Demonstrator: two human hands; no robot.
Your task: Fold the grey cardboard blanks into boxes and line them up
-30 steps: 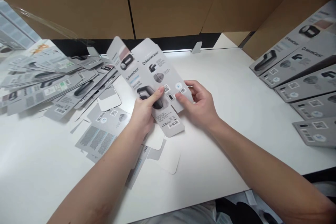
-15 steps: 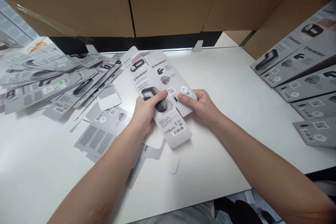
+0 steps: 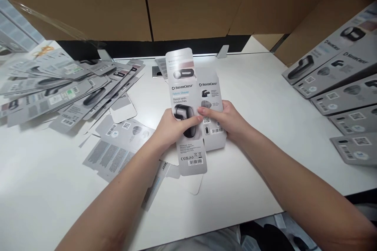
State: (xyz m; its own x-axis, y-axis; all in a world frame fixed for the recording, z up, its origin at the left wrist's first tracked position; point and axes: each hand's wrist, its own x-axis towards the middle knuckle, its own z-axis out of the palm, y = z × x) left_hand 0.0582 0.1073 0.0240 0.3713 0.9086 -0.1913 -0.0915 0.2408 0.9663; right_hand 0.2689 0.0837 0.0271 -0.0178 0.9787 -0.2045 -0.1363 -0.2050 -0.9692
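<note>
Between my hands is a grey printed fabric shaver carton, mostly flat, its long end flaps sticking out at top and bottom. My left hand grips the left panel, thumb across the picture of the shaver. On the right panel, my right hand has its thumb pressed on the front near the middle fold. The fingers of both hands are hidden behind the carton. Under and left of my left forearm, several flat cartons lie on the white table.
A fanned pile of flat cartons covers the table's left side. At the right, erected cartons stand in a row. Brown cardboard walls off the back, with a white clip at its lower edge.
The carton has turned from a slant to nearly upright in my hands, and its right panel now angles away from the left one. My left hand has moved slightly right and down.
</note>
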